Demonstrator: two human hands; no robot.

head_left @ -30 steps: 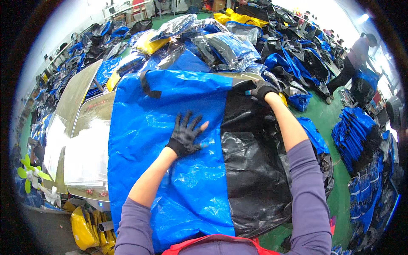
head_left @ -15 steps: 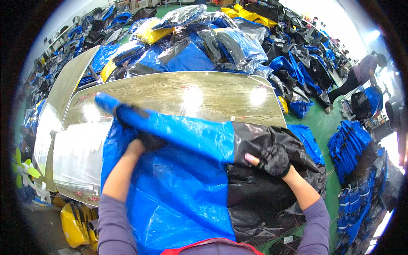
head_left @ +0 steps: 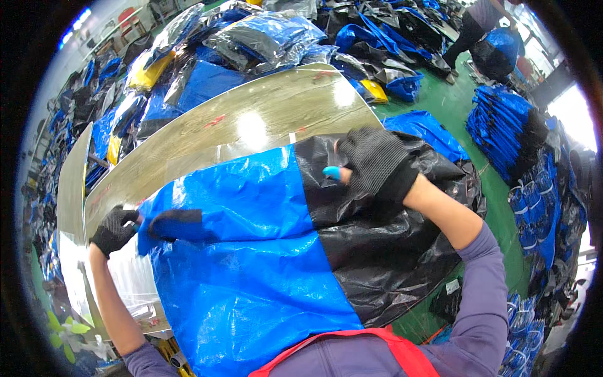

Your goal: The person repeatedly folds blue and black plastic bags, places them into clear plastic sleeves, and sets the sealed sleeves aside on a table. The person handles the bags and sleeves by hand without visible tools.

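Observation:
A large blue-and-black plastic tarp bag [head_left: 251, 283] lies spread over the table in front of me, wrinkled and shiny. Its left part is blue, its right part black, and a short black strap-like patch [head_left: 178, 223] shows near the upper left corner. At that corner my left hand [head_left: 114, 232], in a black knit glove, pinches the blue edge. My right hand [head_left: 380, 160], gloved too, rests on the far edge of the black part. Its thumb, with a light blue tip, is spread from the forefinger; the other fingertips are partly hidden.
The wood-patterned table [head_left: 220, 119] shows beyond the bag. Clear plastic sheets [head_left: 135, 273] lie at the left. Behind is a heap of wrapped blue, black and yellow bags [head_left: 251, 41]. Folded blue bags [head_left: 502, 132] are stacked at right; a person [head_left: 477, 25] bends farther back.
My left hand has moved left and down to the bag's corner. The raised upper flap now lies flatter. My right hand has gone up to the far black edge. The view has turned.

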